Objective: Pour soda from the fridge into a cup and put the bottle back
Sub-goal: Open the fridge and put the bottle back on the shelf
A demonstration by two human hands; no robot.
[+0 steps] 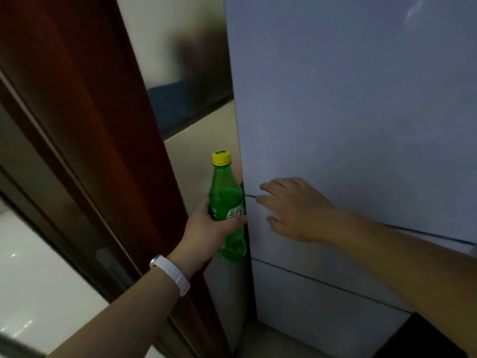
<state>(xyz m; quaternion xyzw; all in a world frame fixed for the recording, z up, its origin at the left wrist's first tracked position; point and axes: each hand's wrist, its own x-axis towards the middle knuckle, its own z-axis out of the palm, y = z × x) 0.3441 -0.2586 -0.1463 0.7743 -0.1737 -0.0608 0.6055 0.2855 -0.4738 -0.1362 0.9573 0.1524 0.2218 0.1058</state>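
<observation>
Soda bottle (227, 202), green with a yellow cap (221, 158), stands upright in my left hand (206, 226), fingers wrapped around its label, just left of the fridge (361, 112). My right hand (291, 208) lies flat on the fridge door by the seam, fingers spread, grasping nothing. All doors look closed.

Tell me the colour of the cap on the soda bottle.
Yellow: the cap tops the green soda bottle, shown in the head view.
</observation>
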